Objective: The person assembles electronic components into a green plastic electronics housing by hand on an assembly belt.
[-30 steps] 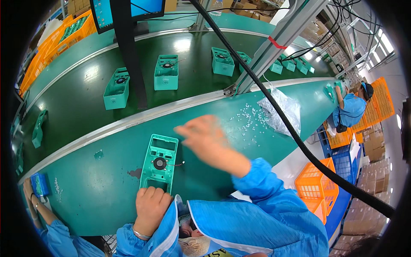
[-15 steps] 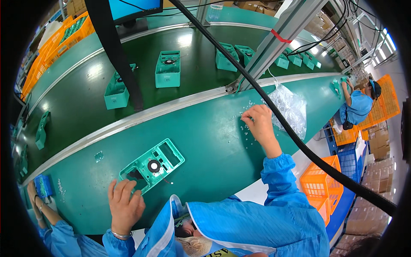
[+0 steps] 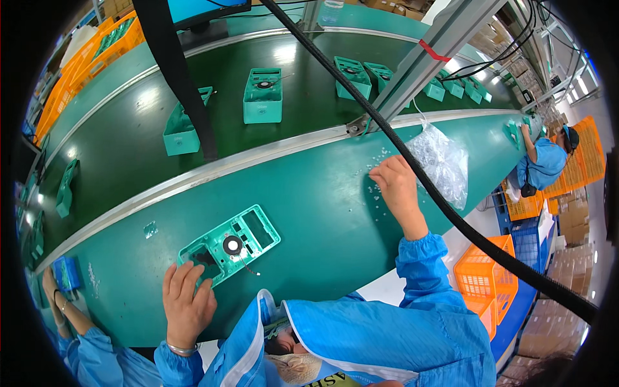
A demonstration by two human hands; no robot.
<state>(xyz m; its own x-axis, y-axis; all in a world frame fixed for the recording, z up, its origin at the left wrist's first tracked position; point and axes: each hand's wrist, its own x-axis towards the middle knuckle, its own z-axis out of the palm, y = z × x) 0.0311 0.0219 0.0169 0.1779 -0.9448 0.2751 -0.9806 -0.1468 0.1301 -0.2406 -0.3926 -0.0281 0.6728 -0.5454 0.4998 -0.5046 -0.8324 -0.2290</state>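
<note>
Left hand point(image 3: 189, 304), loosely unclenched, is touching teal plastic housing point(image 3: 249, 242) at its near end; right hand point(image 3: 395, 190) is pinching closed near white bits point(image 3: 376, 198), contents unclear; housing is lying cavity-up on green bench point(image 3: 309, 226), fan point(image 3: 233, 244) showing.

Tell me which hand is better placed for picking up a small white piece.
Right, I'd judge. The right hand, fingers pinched, is at the scattered white pieces. The left hand is at the left end of the green housing, well away from them.

The casing point(image 3: 250, 248) is turquoise, its fan point(image 3: 232, 245) black.
</note>
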